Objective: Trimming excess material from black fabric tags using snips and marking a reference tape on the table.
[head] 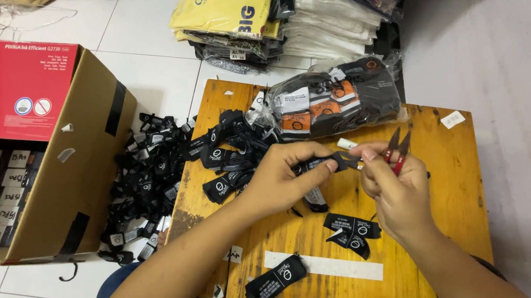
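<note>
We pinch one black woven label (320, 164) between thumb and forefinger of our left hand (282, 177), its free end reaching toward our right hand (394, 190). The right fingers curl closed around a small red-handled thread snip (397, 149), blades pointing up and away. The label looks light, limp and thin, best held flat near its end. Just below our right fingers lie two cut labels (352, 232); one more (276, 281) sits nearer us. A loose heap of labels (225, 151), too many to count, lies beyond our left fingers on the wooden table (445, 209).
</note>
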